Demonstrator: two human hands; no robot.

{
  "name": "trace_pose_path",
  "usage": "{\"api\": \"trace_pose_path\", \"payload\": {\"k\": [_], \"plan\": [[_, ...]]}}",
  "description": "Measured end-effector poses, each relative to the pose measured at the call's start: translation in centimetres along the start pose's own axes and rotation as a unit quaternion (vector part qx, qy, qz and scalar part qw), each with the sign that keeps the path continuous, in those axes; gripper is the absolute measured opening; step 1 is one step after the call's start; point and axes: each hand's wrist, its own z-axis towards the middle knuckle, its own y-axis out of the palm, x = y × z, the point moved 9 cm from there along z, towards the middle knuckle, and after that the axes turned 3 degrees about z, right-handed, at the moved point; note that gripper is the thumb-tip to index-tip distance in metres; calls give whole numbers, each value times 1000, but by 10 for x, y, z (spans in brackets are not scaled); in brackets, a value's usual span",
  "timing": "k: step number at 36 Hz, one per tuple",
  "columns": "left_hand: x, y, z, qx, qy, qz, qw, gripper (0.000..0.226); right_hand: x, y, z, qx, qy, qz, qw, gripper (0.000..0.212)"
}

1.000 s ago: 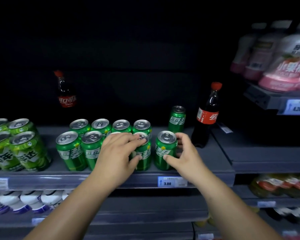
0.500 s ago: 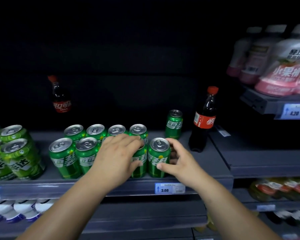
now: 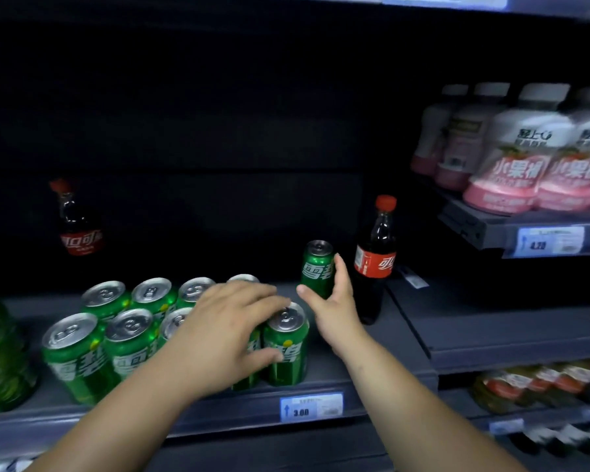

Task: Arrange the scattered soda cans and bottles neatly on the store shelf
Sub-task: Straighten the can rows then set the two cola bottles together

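Ten green cans (image 3: 75,362), silver-topped: nine in a two-row block on the shelf (image 3: 218,407), and a lone can (image 3: 315,267) at its 1 o'clock. There are two red-capped cola bottles: the near bottle (image 3: 375,264) at the lone can's 3 o'clock and the far bottle (image 3: 80,233) at the block's 10. The left hand (image 3: 225,328) lies spread over the front row. The right hand (image 3: 334,308), wide, flanks the lone can.

Lower price tag (image 3: 311,407): 3.00; upper-right price tag (image 3: 549,240): 4.20; lone green can (image 3: 315,265): 雪碧.
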Motion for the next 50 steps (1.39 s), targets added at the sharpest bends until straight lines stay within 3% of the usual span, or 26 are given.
{"api": "trace_pose_path", "payload": {"k": [5,11,17,24,28,32,37,44,47,50], "plan": [[1,15,7,-33,6,-14,999,62,0,6,24,39,-8,-49,998,109],[-5,20,9,-51,1,-35,998,64,3,-2,42,79,-14,-80,994,73],[-4,20,7,-40,-1,-26,999,62,4,8,31,-26,-40,-77,996,72],[-4,16,4,-49,1,-37,998,66,-8,22,0,-192,-10,49,980,60],[-18,7,3,-65,-38,-31,997,81,-10,21,-1,-206,81,114,968,33],[-39,3,-5,-90,-93,32,991,99,-13,20,0,-206,89,94,970,14],[-42,12,-15,-135,-130,52,981,109,-17,30,-11,-221,75,79,969,13],[-42,13,-16,-138,-132,62,980,110,-17,27,-20,-219,80,90,968,20],[-45,14,-16,-133,-132,43,981,112,-19,31,-31,-221,69,96,968,33],[-46,12,-12,-133,-124,38,983,115,-21,37,-42,-233,65,102,965,63]]}}
